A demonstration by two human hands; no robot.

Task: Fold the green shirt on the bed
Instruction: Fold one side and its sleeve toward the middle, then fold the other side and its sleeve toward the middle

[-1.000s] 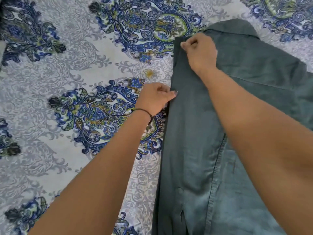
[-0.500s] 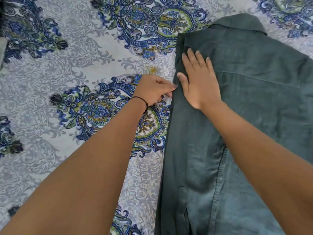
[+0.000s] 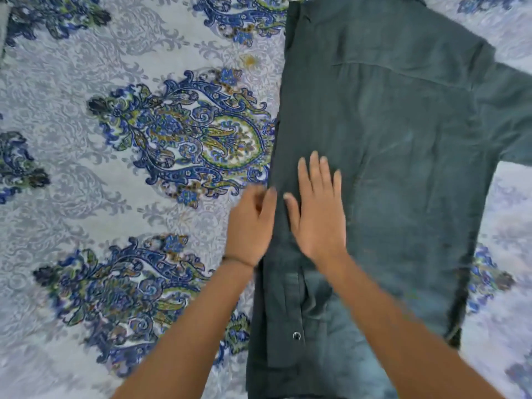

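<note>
The green shirt [image 3: 403,168] lies flat on the bed [image 3: 115,197] and fills the right half of the frame, its left side folded inward. The right hand [image 3: 319,214] presses on it at centre, grip wide, fingers straight. The left hand [image 3: 250,228] touches the shirt's left edge; it is too blurred to tell its grip.

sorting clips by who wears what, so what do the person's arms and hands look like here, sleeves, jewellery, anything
No sleeves show: the left arm and right arm are uncovered to the frame edge. A thin dark band circles the wrist of the left hand. The right hand shows no ring, watch or bracelet. The left hand is too blurred to check for rings.
</note>
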